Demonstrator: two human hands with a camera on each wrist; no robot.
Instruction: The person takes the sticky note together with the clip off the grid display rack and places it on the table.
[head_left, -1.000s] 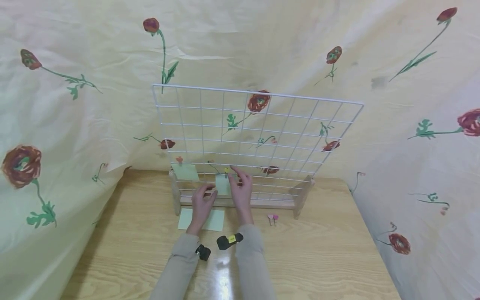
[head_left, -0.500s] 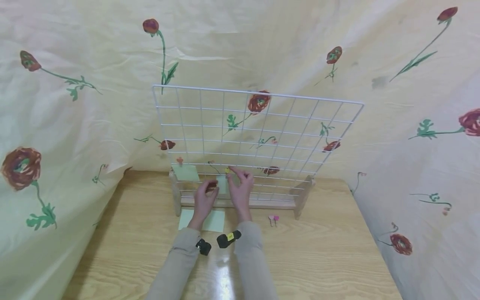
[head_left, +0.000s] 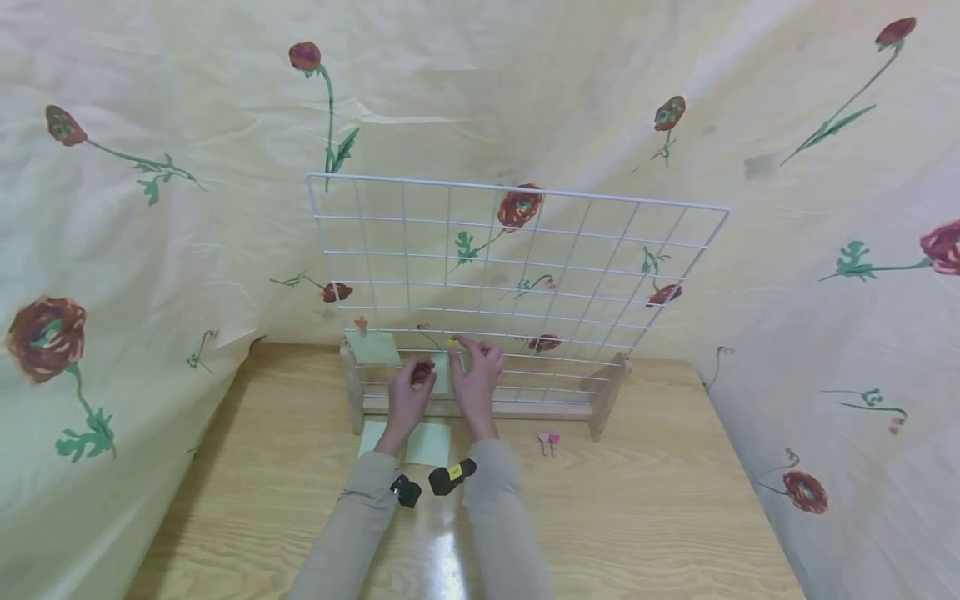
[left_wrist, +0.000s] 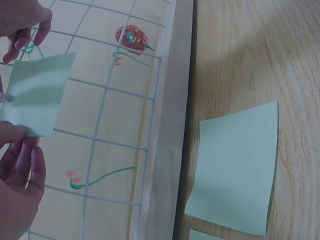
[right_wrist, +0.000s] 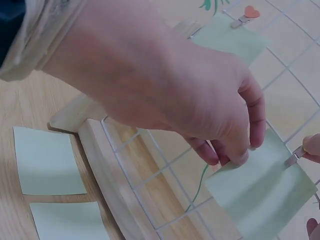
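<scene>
Clipping, seemingly: note [right_wrist: 260, 190] near grid [left_wrist: 106, 88] bottom edge. Left hand [head_left: 408, 404] pinches it, right hand [head_left: 477, 387] clip [head_left: 452, 343] (yellow); seating seems due.

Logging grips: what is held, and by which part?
The left hand pinches a note by its left edge; the right hand holds a clip by its yellow end.

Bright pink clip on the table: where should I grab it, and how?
I'd probably pinch the bright pink clip by its wide coloured top, coming down from above and a little from the right. It lies flat, its thin end lowest in the head view, and the paler clip sits close on its left.
</scene>
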